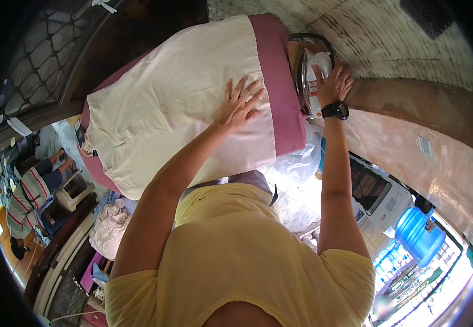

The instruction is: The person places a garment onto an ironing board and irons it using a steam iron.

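Observation:
A smooth cream cloth (176, 98) is spread over an ironing board with a mauve cover (281, 82). My left hand (240, 106) lies flat on the cloth near its right edge, palm down, fingers spread. A white clothes iron (311, 95) stands at the board's right end, within a dark metal frame. My right hand (333, 86), with a black watch on the wrist, is curled over the iron, thumb on the near side. Part of the iron is hidden under that hand.
Beyond the board is a marbled wall (367, 43), with a brown ledge (411, 101) to the right. Clear plastic (297, 163) hangs below the board's right end. Crumpled laundry (110, 226) lies at left, near a person in a striped shirt (26, 199). A blue water jug (419, 234) is at lower right.

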Available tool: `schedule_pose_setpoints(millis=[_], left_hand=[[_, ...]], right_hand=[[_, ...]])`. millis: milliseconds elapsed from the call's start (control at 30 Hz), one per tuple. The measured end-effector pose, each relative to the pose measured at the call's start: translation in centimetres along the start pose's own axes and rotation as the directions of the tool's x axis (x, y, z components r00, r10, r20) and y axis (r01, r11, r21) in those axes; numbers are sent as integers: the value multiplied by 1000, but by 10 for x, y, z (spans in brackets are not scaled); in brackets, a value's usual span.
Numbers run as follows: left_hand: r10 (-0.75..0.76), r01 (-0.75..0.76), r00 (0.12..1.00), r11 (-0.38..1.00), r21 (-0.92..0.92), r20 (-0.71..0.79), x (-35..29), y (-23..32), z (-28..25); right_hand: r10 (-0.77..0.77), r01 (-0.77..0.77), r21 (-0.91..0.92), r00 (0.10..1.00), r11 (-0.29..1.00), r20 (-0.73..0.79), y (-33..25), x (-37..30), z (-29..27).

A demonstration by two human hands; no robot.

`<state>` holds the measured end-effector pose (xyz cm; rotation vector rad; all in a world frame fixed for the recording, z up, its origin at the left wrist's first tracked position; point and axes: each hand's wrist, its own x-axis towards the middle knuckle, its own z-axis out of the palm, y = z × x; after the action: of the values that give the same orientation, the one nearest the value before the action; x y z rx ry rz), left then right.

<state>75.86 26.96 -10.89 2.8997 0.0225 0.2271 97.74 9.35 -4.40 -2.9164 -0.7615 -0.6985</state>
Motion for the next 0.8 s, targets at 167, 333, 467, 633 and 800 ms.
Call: schedule_pose_setpoints(millis=[167, 333, 467, 633, 800], left_hand=[[-25, 25, 993, 1000, -2, -114, -8, 9, 15], [-39, 40, 999, 999, 37, -18, -15, -1, -4], [-22, 19, 999, 996, 83, 44, -24, -8, -16], [-108, 85, 961, 992, 97, 254, -19, -6, -32], [-4, 13, 990, 998, -63, 139, 3, 5, -25]], right_hand=[[-419, 428, 295, 903, 854, -98, -65, -53, 30], [-375, 92, 908, 924, 410, 75, -107, -72, 34], [-423, 75, 909, 898, 410, 117, -102, -74, 38], [-495, -34, 890, 821, 455, 285, -98, -67, 33], [-538, 11, 901, 806, 433, 249, -94, -59, 31]])
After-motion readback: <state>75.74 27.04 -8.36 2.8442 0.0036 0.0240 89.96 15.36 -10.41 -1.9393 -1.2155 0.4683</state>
